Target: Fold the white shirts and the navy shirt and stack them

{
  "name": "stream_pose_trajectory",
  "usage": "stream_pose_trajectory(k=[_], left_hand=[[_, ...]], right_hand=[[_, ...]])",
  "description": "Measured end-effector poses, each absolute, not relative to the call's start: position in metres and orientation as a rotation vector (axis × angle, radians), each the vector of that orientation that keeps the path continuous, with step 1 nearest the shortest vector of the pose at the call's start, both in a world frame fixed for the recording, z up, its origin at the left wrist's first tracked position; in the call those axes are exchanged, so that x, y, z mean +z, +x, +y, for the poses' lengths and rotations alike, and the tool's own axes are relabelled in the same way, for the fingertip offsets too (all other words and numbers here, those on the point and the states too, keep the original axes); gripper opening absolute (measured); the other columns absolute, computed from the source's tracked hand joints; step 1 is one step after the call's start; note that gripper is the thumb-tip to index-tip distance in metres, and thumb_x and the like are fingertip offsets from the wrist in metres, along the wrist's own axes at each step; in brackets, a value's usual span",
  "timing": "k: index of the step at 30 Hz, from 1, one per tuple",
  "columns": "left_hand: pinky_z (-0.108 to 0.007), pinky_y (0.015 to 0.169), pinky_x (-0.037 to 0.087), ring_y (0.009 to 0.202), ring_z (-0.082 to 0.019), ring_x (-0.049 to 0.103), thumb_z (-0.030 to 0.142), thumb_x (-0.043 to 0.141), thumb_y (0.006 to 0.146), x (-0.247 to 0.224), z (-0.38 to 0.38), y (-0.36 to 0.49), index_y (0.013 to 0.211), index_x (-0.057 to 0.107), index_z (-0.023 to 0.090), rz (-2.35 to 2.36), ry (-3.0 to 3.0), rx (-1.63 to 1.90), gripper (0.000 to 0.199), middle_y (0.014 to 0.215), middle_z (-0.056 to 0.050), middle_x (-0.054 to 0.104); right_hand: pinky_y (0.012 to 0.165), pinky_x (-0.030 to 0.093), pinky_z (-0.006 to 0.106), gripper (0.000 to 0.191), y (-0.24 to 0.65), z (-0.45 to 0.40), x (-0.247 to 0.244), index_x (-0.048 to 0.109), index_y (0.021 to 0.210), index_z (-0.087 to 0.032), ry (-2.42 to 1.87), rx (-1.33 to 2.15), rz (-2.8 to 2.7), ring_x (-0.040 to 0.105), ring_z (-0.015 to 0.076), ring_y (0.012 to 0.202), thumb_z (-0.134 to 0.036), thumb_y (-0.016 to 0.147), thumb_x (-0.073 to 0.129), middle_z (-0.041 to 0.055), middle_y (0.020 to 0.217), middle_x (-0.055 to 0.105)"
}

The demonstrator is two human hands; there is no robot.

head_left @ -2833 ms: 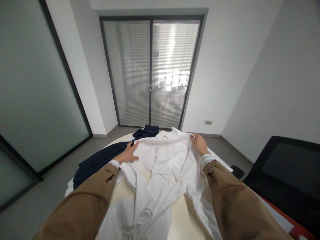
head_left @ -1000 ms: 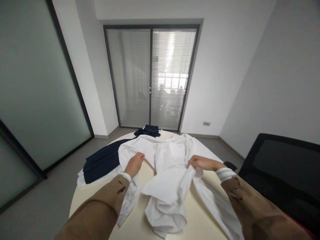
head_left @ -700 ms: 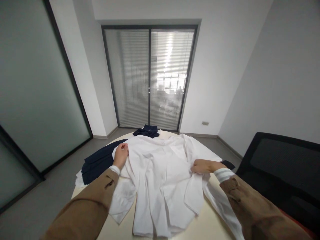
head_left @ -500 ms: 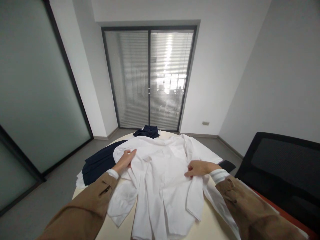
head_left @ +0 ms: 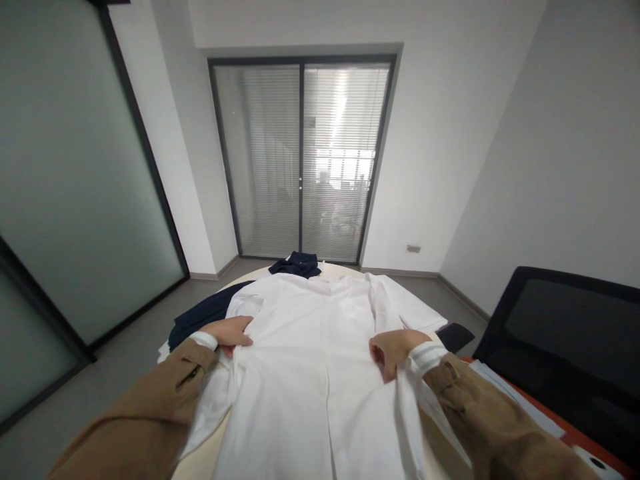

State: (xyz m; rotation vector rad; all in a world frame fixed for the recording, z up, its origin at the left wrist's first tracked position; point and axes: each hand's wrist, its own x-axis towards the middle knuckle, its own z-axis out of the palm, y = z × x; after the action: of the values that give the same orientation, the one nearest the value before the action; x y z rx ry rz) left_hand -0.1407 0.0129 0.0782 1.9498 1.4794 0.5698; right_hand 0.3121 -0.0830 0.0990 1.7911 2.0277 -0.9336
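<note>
A white long-sleeved shirt (head_left: 300, 373) lies spread over a pale round table (head_left: 430, 433), its collar toward the far edge. At the shirt's left side, my left hand (head_left: 233, 333) is closed on the cloth. My right hand (head_left: 393, 350) pinches the cloth at the right side, fingers curled down. Dark blue pleated fabric (head_left: 200, 317) with a white edge lies left of the shirt, partly under it. Behind the collar sits a small bunched dark blue garment (head_left: 296, 264).
A black mesh chair (head_left: 565, 347) with an orange-red seat (head_left: 540, 407) stands at the right, with white items on the seat. Beyond the table are a glass door with blinds (head_left: 300, 160) and white walls. A frosted glass panel (head_left: 85, 173) is on the left.
My left hand has moved left and nearer, and my right hand has turned with its fingers downward. The shirt front is now smoother and wider, and its lower part reaches nearer.
</note>
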Motion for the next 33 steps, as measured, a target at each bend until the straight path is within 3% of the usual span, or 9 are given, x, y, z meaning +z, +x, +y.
stream_pose_trajectory(k=[3,5,7,11,14,18,23,29,33], left_hand=[[-0.036,0.048,0.053,0.059,-0.031,0.070,0.049,0.078,0.059,0.087,0.013,-0.142,0.116,0.065,0.017,1.516,1.824,0.213,0.067,0.081,-0.011,0.073],[-0.035,0.053,0.054,0.062,-0.029,0.070,0.059,0.067,0.072,0.089,0.017,-0.135,0.115,0.064,0.014,1.652,1.863,0.299,0.063,0.076,-0.011,0.072],[-0.036,0.067,0.055,0.072,-0.028,0.070,0.061,0.056,0.082,0.088,0.023,-0.127,0.111,0.065,0.013,1.768,1.952,0.489,0.057,0.079,-0.011,0.072],[-0.037,0.104,0.043,0.118,-0.028,0.059,0.051,0.053,0.088,0.082,0.048,-0.118,0.124,0.060,0.015,1.801,2.137,0.739,0.051,0.126,-0.015,0.063],[-0.039,0.117,0.029,0.137,-0.029,0.043,0.042,0.055,0.089,0.074,0.074,-0.117,0.127,0.062,0.017,1.788,2.318,0.854,0.046,0.145,-0.014,0.050],[-0.042,0.117,0.027,0.145,-0.030,0.034,0.043,0.052,0.093,0.063,0.107,-0.115,0.144,0.048,0.019,1.833,2.283,0.753,0.056,0.156,-0.015,0.037],[-0.041,0.115,0.029,0.145,-0.029,0.035,0.044,0.052,0.094,0.056,0.134,-0.106,0.154,0.031,0.020,1.828,2.283,0.648,0.068,0.158,-0.015,0.034],[-0.039,0.110,0.035,0.137,-0.031,0.046,0.048,0.049,0.095,0.066,0.159,-0.084,0.151,0.037,0.018,1.855,2.302,0.575,0.064,0.150,-0.016,0.048],[-0.040,0.100,0.042,0.124,-0.032,0.058,0.049,0.041,0.097,0.071,0.173,-0.068,0.146,0.045,0.015,1.915,2.228,0.568,0.059,0.134,-0.018,0.062]], right_hand=[[0.058,0.044,0.025,0.042,0.310,-0.075,0.104,0.069,0.088,-0.019,1.733,-1.062,2.044,0.064,0.0178,0.067,-0.042,0.056,0.085,0.0008,0.078,0.070],[0.061,0.043,0.025,0.035,0.311,-0.067,0.108,0.067,0.085,-0.019,1.856,-0.912,2.256,0.063,0.0165,0.069,-0.049,0.071,0.075,0.0029,0.082,0.070],[0.064,0.041,0.026,0.027,0.316,-0.056,0.113,0.065,0.085,-0.019,2.081,-0.538,2.439,0.062,0.0168,0.074,-0.045,0.082,0.065,0.0041,0.085,0.070],[0.072,0.041,0.027,0.016,0.327,-0.031,0.120,0.063,0.095,-0.020,2.481,0.029,2.457,0.062,0.0187,0.084,-0.032,0.089,0.057,0.0058,0.095,0.069],[0.086,0.042,0.029,0.022,0.334,-0.012,0.120,0.062,0.108,-0.018,2.594,0.235,2.455,0.060,0.0216,0.102,-0.026,0.088,0.057,0.0094,0.112,0.067],[0.100,0.039,0.033,0.034,0.339,0.013,0.117,0.060,0.121,-0.016,2.620,0.308,2.383,0.055,0.0265,0.118,-0.025,0.088,0.058,0.0134,0.125,0.063],[0.100,0.040,0.035,0.044,0.340,0.046,0.116,0.057,0.131,-0.014,2.616,0.268,2.298,0.054,0.0298,0.124,-0.029,0.089,0.056,0.0152,0.133,0.061],[0.092,0.046,0.041,0.051,0.341,0.079,0.117,0.053,0.137,-0.014,2.703,0.083,2.037,0.063,0.0327,0.114,-0.039,0.092,0.052,0.0193,0.120,0.068],[0.091,0.047,0.040,0.047,0.341,0.094,0.113,0.064,0.126,-0.015,2.738,-0.024,1.960,0.064,0.0320,0.113,-0.045,0.093,0.049,0.0195,0.118,0.069]])
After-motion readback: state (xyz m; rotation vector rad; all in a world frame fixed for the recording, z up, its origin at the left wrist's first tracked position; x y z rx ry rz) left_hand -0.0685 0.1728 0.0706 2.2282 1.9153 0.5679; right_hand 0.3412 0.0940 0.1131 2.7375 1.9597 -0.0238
